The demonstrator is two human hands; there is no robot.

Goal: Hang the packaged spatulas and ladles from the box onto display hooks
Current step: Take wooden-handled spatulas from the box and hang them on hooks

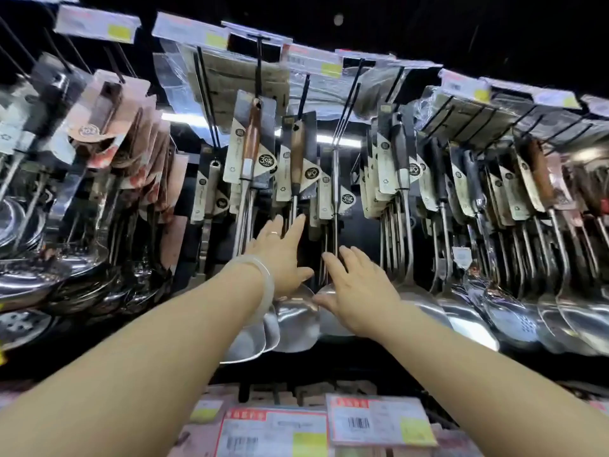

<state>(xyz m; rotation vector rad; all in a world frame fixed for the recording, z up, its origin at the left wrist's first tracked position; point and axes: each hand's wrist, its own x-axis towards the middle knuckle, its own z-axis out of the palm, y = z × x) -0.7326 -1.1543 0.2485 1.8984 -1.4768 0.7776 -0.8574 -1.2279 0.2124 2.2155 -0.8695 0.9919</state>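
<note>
Packaged steel spatulas [293, 321] and ladles hang in rows from black display hooks [303, 97] in front of me. My left hand [283, 255], with a pale bangle on the wrist, reaches among the spatula shafts with straight fingers. My right hand [356, 285] lies beside it, fingers spread, against the shafts of a wooden-handled spatula [298, 159] and a steel one [335, 206]. Neither hand grips anything that I can see. The box is out of view.
Ladles and skimmers [514, 311] fill the hooks on the right, strainers and ladles [39, 275] those on the left. Price tags [309, 61] sit at the hook ends above. A lower row with price labels [375, 420] runs below my arms.
</note>
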